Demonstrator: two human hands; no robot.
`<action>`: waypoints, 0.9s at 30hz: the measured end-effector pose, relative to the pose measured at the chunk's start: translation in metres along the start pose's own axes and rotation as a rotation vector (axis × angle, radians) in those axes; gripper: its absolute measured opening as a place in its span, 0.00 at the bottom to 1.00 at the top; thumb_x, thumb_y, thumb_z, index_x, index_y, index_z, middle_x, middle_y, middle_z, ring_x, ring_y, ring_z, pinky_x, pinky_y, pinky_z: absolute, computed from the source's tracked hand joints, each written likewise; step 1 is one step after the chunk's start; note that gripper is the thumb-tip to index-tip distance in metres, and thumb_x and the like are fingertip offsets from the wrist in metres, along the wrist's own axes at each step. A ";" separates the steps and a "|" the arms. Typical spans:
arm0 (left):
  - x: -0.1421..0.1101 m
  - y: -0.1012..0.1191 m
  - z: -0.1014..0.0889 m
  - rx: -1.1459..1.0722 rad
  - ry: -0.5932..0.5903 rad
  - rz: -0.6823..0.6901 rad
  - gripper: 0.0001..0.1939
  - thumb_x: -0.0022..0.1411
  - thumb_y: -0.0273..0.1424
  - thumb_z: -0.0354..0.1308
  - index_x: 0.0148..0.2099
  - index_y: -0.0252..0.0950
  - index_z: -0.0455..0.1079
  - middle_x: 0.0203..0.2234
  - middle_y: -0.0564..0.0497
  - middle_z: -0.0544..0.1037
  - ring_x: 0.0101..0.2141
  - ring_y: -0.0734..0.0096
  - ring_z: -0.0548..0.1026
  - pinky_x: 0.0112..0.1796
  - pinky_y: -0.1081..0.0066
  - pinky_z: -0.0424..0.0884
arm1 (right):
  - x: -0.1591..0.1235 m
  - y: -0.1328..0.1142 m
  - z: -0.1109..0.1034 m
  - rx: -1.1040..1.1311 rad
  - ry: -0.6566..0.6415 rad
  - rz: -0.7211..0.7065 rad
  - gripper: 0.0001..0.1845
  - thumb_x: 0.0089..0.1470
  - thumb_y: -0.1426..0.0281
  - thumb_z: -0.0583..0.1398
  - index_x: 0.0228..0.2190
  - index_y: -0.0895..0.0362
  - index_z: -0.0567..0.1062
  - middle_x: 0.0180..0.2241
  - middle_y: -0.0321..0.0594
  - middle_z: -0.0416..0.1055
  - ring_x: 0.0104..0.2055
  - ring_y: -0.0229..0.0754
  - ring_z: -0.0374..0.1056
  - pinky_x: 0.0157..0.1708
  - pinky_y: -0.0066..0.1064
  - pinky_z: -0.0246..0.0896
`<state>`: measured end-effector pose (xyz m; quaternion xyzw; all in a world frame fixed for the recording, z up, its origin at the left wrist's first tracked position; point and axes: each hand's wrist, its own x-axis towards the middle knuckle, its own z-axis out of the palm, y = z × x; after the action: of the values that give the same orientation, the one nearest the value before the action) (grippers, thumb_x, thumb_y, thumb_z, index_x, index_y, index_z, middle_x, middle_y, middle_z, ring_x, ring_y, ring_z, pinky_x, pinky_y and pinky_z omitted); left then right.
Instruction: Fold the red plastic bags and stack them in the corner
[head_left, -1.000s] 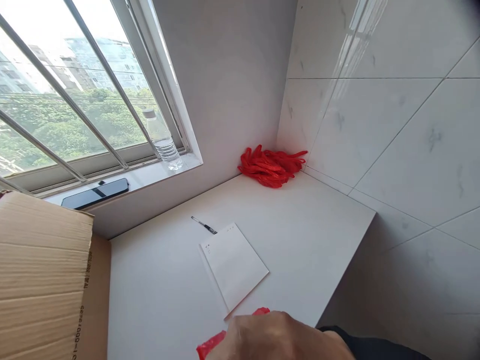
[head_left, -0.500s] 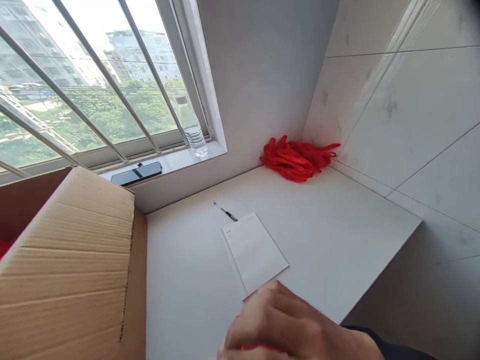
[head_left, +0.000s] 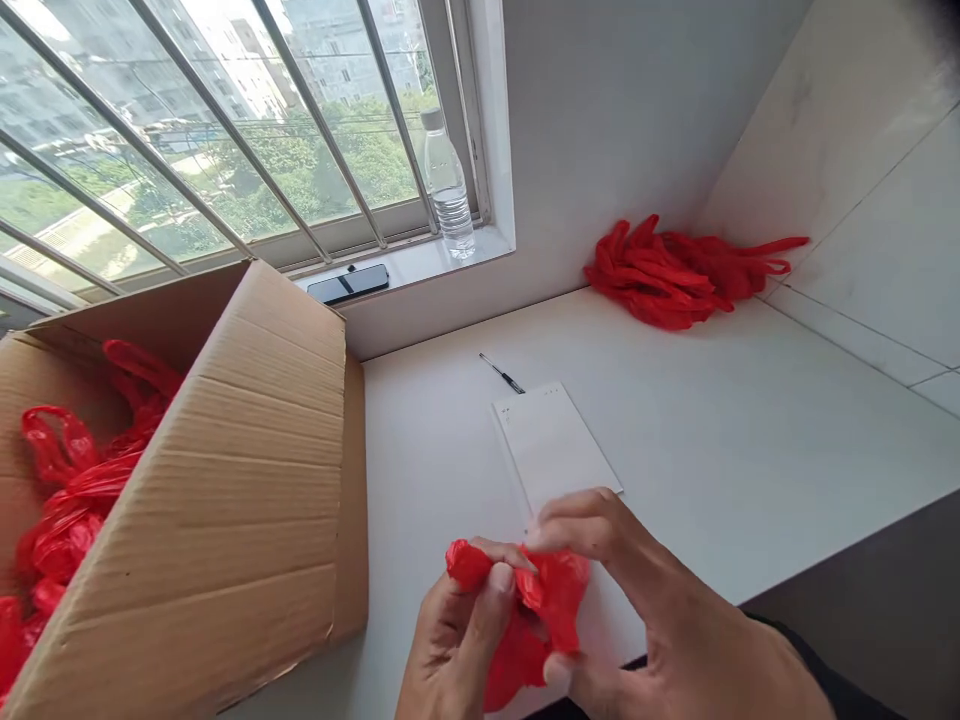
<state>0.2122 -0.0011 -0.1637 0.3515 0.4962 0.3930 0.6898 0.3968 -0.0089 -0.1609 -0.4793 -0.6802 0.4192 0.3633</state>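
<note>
A crumpled red plastic bag (head_left: pixel 562 590) is between my two hands at the lower middle, above the white table's near side. My left hand (head_left: pixel 461 635) pinches it between thumb and fingers, with a bunched end sticking out at the left. Around the bag's right side curves my right hand (head_left: pixel 645 600), its fingertips on the upper part and its thumb at the lower edge. Just beyond my hands lies a white notepad (head_left: pixel 559 440), partly covered by the right fingers. A black-and-clear pen (head_left: pixel 502 373) rests at its far corner.
An open cardboard box (head_left: pixel 255 480) stands at the left with several red plastic bags (head_left: pixel 82 500) inside. A heap of red plastic bags (head_left: pixel 675 275) lies in the far right corner. The windowsill bears a water bottle (head_left: pixel 450 190) and a phone (head_left: pixel 349 285).
My left hand has come into view, pinching the bag. The red bag now shows plainly, and my right hand has opened out around it. The view has swung left, showing the box's contents.
</note>
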 end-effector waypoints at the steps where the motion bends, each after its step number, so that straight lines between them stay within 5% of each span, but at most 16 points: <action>1: 0.000 0.002 -0.001 0.039 -0.044 0.013 0.16 0.63 0.46 0.65 0.36 0.38 0.71 0.27 0.53 0.75 0.27 0.74 0.70 0.31 0.75 0.69 | 0.002 0.005 0.002 -0.013 -0.049 -0.005 0.40 0.53 0.71 0.70 0.61 0.39 0.61 0.60 0.34 0.66 0.59 0.45 0.67 0.58 0.36 0.68; 3: -0.001 0.007 -0.004 0.141 -0.096 0.046 0.16 0.64 0.44 0.64 0.36 0.38 0.68 0.26 0.55 0.71 0.26 0.76 0.66 0.29 0.76 0.65 | 0.008 0.016 0.006 0.008 -0.158 -0.079 0.49 0.52 0.73 0.69 0.67 0.42 0.53 0.61 0.37 0.65 0.62 0.46 0.64 0.69 0.44 0.51; 5: -0.002 0.010 -0.009 0.236 -0.112 0.088 0.16 0.63 0.44 0.65 0.36 0.38 0.68 0.27 0.55 0.70 0.27 0.76 0.65 0.31 0.76 0.63 | 0.014 0.027 0.009 0.037 -0.200 -0.110 0.42 0.54 0.74 0.67 0.65 0.47 0.58 0.55 0.37 0.72 0.58 0.45 0.68 0.72 0.47 0.42; 10: 0.000 0.003 -0.019 0.422 -0.108 0.239 0.10 0.69 0.39 0.59 0.37 0.39 0.68 0.31 0.55 0.71 0.30 0.76 0.67 0.32 0.77 0.63 | 0.018 0.035 0.010 0.079 -0.168 -0.074 0.26 0.52 0.81 0.60 0.52 0.54 0.74 0.44 0.39 0.76 0.47 0.45 0.70 0.52 0.38 0.66; 13: 0.005 -0.009 -0.020 0.507 -0.043 0.411 0.04 0.70 0.35 0.57 0.46 0.43 0.68 0.33 0.55 0.74 0.31 0.75 0.72 0.33 0.78 0.67 | 0.018 0.031 0.009 0.127 -0.185 0.007 0.26 0.53 0.79 0.61 0.53 0.54 0.74 0.43 0.39 0.76 0.45 0.44 0.70 0.48 0.37 0.65; 17: 0.013 -0.026 -0.023 0.685 0.070 0.727 0.15 0.68 0.24 0.55 0.54 0.44 0.70 0.40 0.52 0.76 0.38 0.72 0.76 0.38 0.76 0.72 | 0.018 0.033 0.009 0.283 -0.222 0.164 0.28 0.58 0.65 0.66 0.59 0.50 0.71 0.44 0.39 0.75 0.45 0.46 0.70 0.48 0.37 0.65; 21: 0.021 -0.036 -0.032 0.837 0.034 0.950 0.21 0.66 0.15 0.53 0.56 0.40 0.71 0.45 0.46 0.76 0.45 0.69 0.77 0.43 0.75 0.74 | 0.020 0.044 0.012 0.477 -0.293 0.242 0.24 0.70 0.52 0.53 0.58 0.52 0.71 0.34 0.36 0.70 0.35 0.40 0.66 0.38 0.33 0.63; 27: 0.021 -0.043 -0.035 1.002 -0.035 0.898 0.26 0.74 0.24 0.48 0.71 0.43 0.60 0.60 0.41 0.70 0.58 0.63 0.72 0.52 0.70 0.73 | 0.023 0.046 0.011 0.594 -0.284 0.253 0.19 0.66 0.52 0.60 0.39 0.56 0.71 0.32 0.33 0.67 0.33 0.38 0.61 0.35 0.31 0.58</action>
<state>0.1909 0.0017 -0.2194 0.8076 0.4132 0.3582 0.2208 0.3960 0.0195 -0.2049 -0.3701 -0.5077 0.7027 0.3339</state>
